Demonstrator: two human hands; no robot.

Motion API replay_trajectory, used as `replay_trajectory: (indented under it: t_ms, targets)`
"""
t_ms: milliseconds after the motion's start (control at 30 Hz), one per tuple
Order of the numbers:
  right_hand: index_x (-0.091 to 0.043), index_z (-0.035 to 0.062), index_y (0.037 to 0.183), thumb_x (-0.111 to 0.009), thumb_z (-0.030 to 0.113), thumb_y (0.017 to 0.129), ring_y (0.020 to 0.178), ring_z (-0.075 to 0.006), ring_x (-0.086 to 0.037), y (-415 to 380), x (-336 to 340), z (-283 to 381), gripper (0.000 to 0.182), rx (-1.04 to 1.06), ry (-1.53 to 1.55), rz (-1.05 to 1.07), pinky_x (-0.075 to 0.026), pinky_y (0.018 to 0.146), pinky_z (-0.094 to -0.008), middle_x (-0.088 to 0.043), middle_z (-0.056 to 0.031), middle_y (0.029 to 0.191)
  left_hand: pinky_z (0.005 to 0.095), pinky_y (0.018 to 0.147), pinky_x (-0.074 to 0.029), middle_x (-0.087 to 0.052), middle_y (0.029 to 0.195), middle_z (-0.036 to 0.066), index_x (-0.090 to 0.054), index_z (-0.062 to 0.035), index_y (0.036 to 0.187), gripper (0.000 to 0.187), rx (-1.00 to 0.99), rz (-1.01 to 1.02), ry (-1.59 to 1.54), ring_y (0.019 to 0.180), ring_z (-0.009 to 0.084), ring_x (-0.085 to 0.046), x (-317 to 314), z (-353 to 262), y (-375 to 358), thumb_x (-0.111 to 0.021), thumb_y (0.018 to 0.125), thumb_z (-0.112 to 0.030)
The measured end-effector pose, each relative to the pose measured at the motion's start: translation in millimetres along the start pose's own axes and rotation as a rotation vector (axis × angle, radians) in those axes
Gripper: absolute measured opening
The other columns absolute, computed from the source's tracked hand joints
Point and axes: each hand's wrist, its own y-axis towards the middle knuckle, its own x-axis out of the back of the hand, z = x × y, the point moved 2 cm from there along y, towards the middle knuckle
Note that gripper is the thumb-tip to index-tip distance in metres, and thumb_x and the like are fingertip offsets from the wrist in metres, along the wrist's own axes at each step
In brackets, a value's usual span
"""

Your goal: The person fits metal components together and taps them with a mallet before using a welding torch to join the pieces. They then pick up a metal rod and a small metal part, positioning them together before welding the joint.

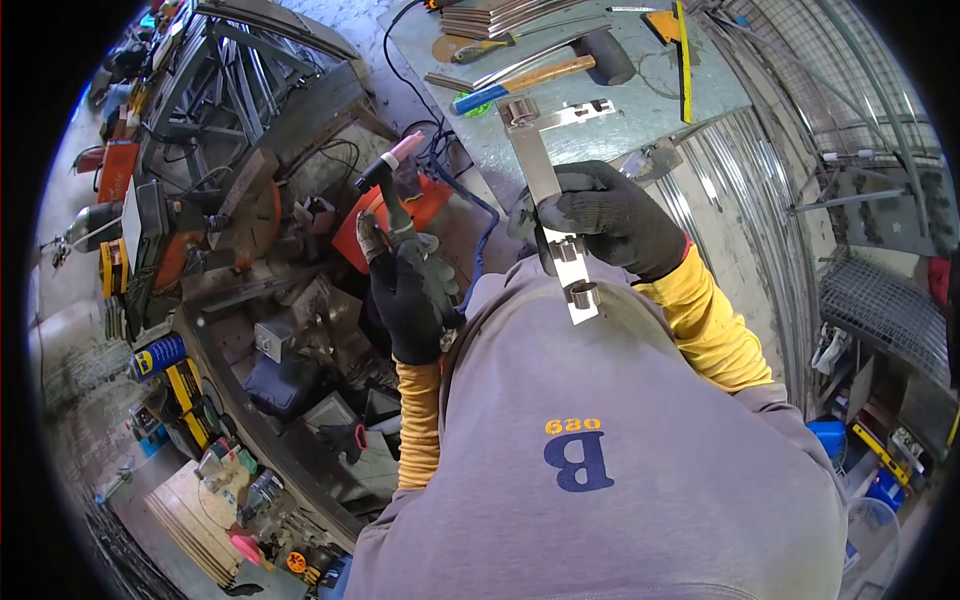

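My left hand (412,295), in a black and grey work glove, is closed around a TIG welding torch (397,200). The torch points up and away, its pink nozzle (405,149) standing clear of the metal. Gripped in my right hand (622,218), also gloved, is a shiny flat metal bracket (532,155). Short tube-like clips sit along the bracket, and an arm branches off near its far end. Its near end hangs in front of my grey shirt. The glove hides the bracket's middle.
Ahead is a metal-topped table (690,95) with a rubber mallet (600,58), metal strips (500,18) and a yellow-edged square (683,60). A blue hose (487,215) runs between table and left hand. Left are a cluttered bin frame (240,400) and spray can (160,355).
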Motion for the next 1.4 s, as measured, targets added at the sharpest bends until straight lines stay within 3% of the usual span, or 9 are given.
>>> replay_trajectory:
  t_ms: [33, 100, 200, 300, 500, 733, 1000, 1233, 1400]
  targets:
    - [-0.073, 0.0096, 0.118, -0.073, -0.011, 0.076, 0.118, -0.0313, -0.066, -2.9, 2.1, -5.2, 0.047, 0.000, 0.000, -0.003, -0.054, 0.098, -0.0417, -0.072, -0.0139, 0.124, 0.0316, 0.057, -0.056, -0.069, 0.106, 0.011, -0.023, -0.0205, 0.165, 0.062, 0.000, 0.003, 0.002, 0.070, 0.0171, -0.065, -2.1, -1.8, -1.4, -0.049, 0.109, -0.018]
    - [-0.073, 0.0133, 0.123, -0.074, -0.012, 0.072, 0.126, -0.0332, -0.060, -7.8, 5.8, -11.4, 0.057, 0.153, -0.367, 0.022, -0.052, 0.102, -0.0444, -0.072, -0.0131, 0.127, 0.0277, 0.057, -0.053, -0.068, 0.094, 0.004, -0.061, -0.0046, 0.122, 0.023, -0.036, -0.010, -0.026, 0.069, 0.0114, -0.064, -6.4, -6.1, -3.9, -0.055, 0.109, -0.022]
    - [-0.072, -0.0014, 0.112, -0.073, 0.017, 0.093, 0.097, -0.0157, -0.071, -2.0, -15.0, 7.4, 0.027, -0.242, 0.415, -0.230, -0.057, 0.084, -0.0292, -0.071, -0.0096, 0.114, 0.0316, 0.058, -0.056, -0.069, 0.106, 0.010, -0.040, -0.0118, 0.154, 0.047, -0.043, -0.026, 0.033, 0.070, 0.0172, -0.065, 8.4, 12.6, 1.9, -0.049, 0.108, -0.016]
    - [-0.073, 0.0005, 0.108, -0.073, 0.025, 0.093, 0.090, -0.0147, -0.072, 5.8, -7.6, -10.9, 0.029, -0.582, 0.554, -0.139, -0.056, 0.079, -0.0282, -0.073, -0.0078, 0.101, 0.0304, 0.057, -0.054, -0.069, 0.100, 0.010, -0.051, -0.0064, 0.140, 0.033, -0.073, -0.035, 0.054, 0.069, 0.0164, -0.065, 2.8, 12.4, 0.7, -0.049, 0.108, -0.017]
    - [-0.074, 0.0040, 0.104, -0.069, 0.034, 0.097, 0.066, -0.0109, -0.059, 5.7, -1.0, -117.8, 0.031, -0.885, 0.113, -0.108, -0.047, 0.062, -0.0266, -0.068, -0.0021, 0.078, 0.0275, 0.055, -0.050, -0.068, 0.084, 0.008, -0.060, -0.0041, 0.121, 0.021, 0.052, 0.075, 0.067, 0.064, 0.0140, -0.063, 8.6, 40.8, 7.7, -0.051, 0.109, -0.018]
    - [-0.068, 0.0075, 0.107, -0.059, 0.037, 0.104, 0.068, -0.0147, -0.067, 2.9, -3.3, -147.0, 0.031, -0.931, 0.383, -0.004, -0.058, 0.063, -0.0311, -0.070, -0.0046, 0.086, 0.0279, 0.058, -0.050, -0.067, 0.082, 0.007, -0.062, -0.0039, 0.117, 0.019, 0.003, 0.009, 0.215, 0.064, 0.0132, -0.063, 21.1, 75.3, 7.9, -0.052, 0.108, -0.018]
    - [-0.071, 0.0033, 0.111, -0.059, 0.034, 0.103, 0.075, -0.0137, -0.067, -4.2, -7.0, -141.3, 0.034, -0.898, 0.463, -0.149, -0.056, 0.068, -0.0300, -0.072, -0.0055, 0.091, 0.0269, 0.064, -0.052, -0.067, 0.111, 0.008, -0.024, -0.0025, 0.163, 0.063, -0.043, 0.106, 0.407, 0.077, 0.0098, -0.060, 0.4, 59.4, 2.6, -0.053, 0.107, -0.012]
    - [-0.076, 0.0041, 0.107, -0.060, 0.027, 0.100, 0.079, -0.0110, -0.065, 4.2, -3.5, -119.6, 0.029, -0.700, 0.020, -0.081, -0.052, 0.072, -0.0281, -0.073, -0.0064, 0.093, 0.0245, 0.068, -0.050, -0.064, 0.117, 0.008, -0.021, -0.0093, 0.165, 0.066, 0.015, 0.177, 0.263, 0.084, 0.0091, -0.059, 11.1, 93.0, 18.2, -0.053, 0.108, -0.012]
    - [-0.074, 0.0084, 0.115, -0.054, 0.028, 0.104, 0.078, -0.0105, -0.062, 3.1, -3.3, -119.6, 0.031, -0.654, -0.157, 0.013, -0.049, 0.068, -0.0264, -0.071, -0.0052, 0.093, 0.0280, 0.071, -0.052, -0.068, 0.115, 0.008, -0.039, 0.0005, 0.155, 0.052, 0.004, 0.155, 0.233, 0.088, 0.0116, -0.061, 2.6, 92.1, 18.7, -0.050, 0.105, -0.009]
